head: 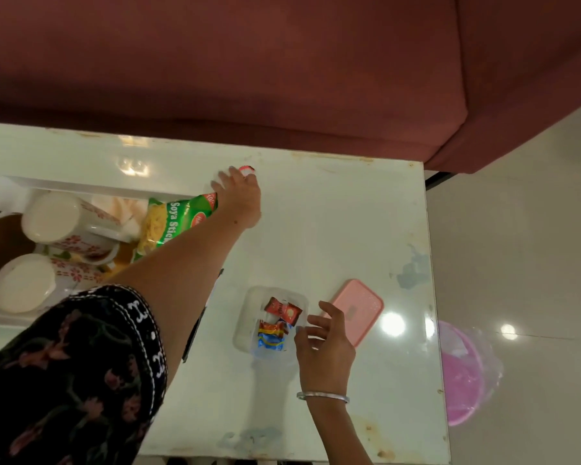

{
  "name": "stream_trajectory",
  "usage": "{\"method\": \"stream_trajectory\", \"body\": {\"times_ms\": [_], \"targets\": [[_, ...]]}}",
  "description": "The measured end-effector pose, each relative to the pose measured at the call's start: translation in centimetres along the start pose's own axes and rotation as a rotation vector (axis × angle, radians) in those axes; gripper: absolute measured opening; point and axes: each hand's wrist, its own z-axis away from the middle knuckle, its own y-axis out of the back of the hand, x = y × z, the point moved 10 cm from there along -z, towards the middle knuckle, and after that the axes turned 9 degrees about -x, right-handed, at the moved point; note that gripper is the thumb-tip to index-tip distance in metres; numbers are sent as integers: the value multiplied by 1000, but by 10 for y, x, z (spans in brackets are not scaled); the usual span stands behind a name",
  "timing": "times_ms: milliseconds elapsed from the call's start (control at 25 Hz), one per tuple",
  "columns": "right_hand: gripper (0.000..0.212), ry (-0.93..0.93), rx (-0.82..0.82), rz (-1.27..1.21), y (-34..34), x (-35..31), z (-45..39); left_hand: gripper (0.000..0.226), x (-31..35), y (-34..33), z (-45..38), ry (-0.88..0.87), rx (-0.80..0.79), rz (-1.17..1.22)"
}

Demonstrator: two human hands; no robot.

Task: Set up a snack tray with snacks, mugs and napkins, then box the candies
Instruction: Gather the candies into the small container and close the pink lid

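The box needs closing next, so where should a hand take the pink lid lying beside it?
Grip the flat pink rounded-rectangle plastic lid by its long edges, coming from above and the right. It lies flat on the white glossy table, right of the clear plastic candy box, so only its rim offers purchase.

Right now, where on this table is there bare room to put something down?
Bare tabletop runs from the left hand to the right edge, above the pink lid. Another patch lies along the near edge, below the candy box. The tray at left is crowded with mugs and a snack packet.
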Motion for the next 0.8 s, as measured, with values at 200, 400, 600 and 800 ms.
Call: {"method": "stream_trajectory", "body": {"times_ms": [200,400,600,800], "targets": [[37,-22,-18,19,-4,-1,-1,40,29,7,20,-115,150,-100],[28,-56,-22,53,-5,-4,-5,34,46,7,63,-178,101,248],[13,-4,-2,93,-2,-11,-7,19,19,-10,142,-182,196,764],[16,11,255,88,27,-20,-2,17,12,-70,194,-165,64,802]]}}
